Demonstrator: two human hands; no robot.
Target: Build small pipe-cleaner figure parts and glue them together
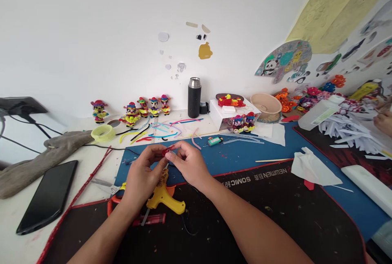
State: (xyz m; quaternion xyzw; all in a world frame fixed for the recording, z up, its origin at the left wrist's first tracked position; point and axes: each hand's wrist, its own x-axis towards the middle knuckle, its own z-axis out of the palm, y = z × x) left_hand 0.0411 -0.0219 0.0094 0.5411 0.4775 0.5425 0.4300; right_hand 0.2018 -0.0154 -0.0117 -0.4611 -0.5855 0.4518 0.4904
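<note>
Between my two hands is a small dark red, glittery piece (168, 150) that looks like twisted pipe cleaner. My left hand (143, 174) pinches it from the left, fingers bent around its end. From the other side, my right hand (188, 164) grips it between thumb and fingertips. Just below lies a yellow hot glue gun (168, 202), its front partly hidden by my left hand. Scissors (105, 186) with orange and yellow handles rest left of it, partly behind my left wrist. A red lighter-like object (153, 218) lies under the glue gun.
Small pipe-cleaner dolls (131, 113), a black flask (194, 100) and a white box (219, 117) stand along the wall. Long red pipe cleaners (79, 196) and a phone (49, 196) lie left. Paper strips (346, 121) and another person's hand (383, 123) are at right.
</note>
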